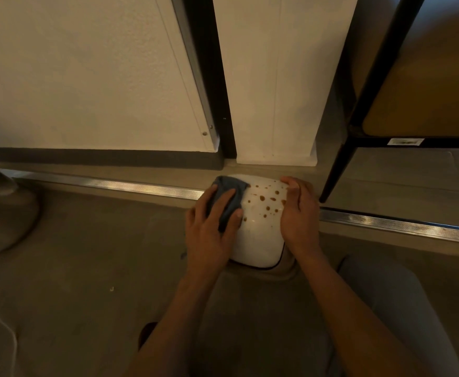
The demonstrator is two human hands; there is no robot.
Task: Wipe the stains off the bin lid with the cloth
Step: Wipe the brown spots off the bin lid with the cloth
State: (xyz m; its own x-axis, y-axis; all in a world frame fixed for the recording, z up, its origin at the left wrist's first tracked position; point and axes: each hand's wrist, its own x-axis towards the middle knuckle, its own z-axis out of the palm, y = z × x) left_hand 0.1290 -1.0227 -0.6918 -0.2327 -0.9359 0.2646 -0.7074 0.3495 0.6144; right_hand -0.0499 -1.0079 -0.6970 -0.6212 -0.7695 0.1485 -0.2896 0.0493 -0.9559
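A white bin lid point(258, 240) sits low in the middle of the view, dotted with several brown stains point(267, 204) on its far half. A blue-grey cloth point(229, 191) lies over the lid's far left corner. My left hand point(212, 227) presses flat on the cloth, fingers spread over it. My right hand point(300, 213) grips the lid's right edge, thumb on top near the stains. The near half of the lid looks white and unmarked. The bin's body is hidden beneath the lid.
A white wall panel point(86, 77) and white pillar point(274, 91) stand just behind the bin. A metal floor strip point(114, 183) runs across. A black-framed shelf unit point(358, 126) rises at right. A grey rounded object point(2, 210) sits at far left.
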